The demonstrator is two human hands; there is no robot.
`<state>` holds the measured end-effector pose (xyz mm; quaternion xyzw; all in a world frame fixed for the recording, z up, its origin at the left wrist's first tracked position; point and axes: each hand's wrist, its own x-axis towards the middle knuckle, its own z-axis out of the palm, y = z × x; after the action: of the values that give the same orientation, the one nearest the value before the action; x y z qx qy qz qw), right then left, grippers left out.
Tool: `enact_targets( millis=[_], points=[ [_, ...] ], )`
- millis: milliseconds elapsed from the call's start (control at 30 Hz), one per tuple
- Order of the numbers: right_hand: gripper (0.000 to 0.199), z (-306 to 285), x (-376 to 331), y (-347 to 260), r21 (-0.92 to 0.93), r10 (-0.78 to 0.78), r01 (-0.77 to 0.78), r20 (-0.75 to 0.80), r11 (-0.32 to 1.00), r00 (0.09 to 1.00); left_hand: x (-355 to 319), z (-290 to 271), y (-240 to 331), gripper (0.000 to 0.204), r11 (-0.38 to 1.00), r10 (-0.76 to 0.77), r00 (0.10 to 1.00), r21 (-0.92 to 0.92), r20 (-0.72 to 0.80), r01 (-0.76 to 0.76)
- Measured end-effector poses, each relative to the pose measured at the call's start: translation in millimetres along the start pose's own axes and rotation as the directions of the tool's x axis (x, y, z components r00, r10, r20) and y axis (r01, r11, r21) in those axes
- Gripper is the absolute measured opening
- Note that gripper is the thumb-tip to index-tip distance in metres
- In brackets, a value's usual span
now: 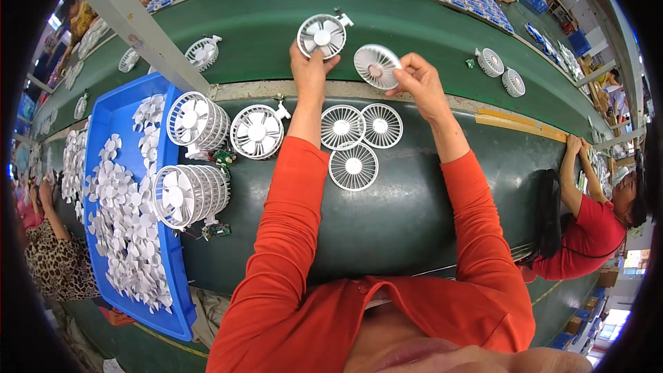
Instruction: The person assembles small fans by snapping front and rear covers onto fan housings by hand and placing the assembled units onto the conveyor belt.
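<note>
Left hand (pixel 311 69), fingers closed, grips white fan unit (pixel 322 37) over far green belt (pixel 255 10); right hand (pixel 424 86) pinches round grille (pixel 375 65) by rim, just right. Rim-only pinch: grille could slip, knocking exposed blades (pixel 314 30).

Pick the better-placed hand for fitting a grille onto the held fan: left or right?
Probably right: the right hand holds a round white grille beside the white fan, whose blades are exposed; the left hand supports that fan.
</note>
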<state>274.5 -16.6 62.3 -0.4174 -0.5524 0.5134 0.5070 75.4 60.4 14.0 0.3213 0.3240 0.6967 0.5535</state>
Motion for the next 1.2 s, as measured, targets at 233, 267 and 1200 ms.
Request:
enact_targets(
  millis=[233,267,1200],
  points=[
    [0.035,29.0,15.9,-9.2,0.068,-0.088,0.103,-0.195,0.992,0.977,-50.8,3.7,20.8,0.045,0.904,-0.291,0.909,-0.226,0.299,0.364],
    [0.040,34.2,16.2,-6.4,-0.119,-0.123,0.100,-0.205,0.988,0.971,-54.3,3.4,22.1,0.048,0.849,-0.361,0.875,-0.275,0.323,0.451],
    [0.065,75.5,-7.4,-25.1,-0.197,-0.364,0.371,0.071,0.908,0.929,-77.2,32.5,62.5,0.049,0.940,0.303,0.907,0.065,0.291,-0.335]
  ],
)
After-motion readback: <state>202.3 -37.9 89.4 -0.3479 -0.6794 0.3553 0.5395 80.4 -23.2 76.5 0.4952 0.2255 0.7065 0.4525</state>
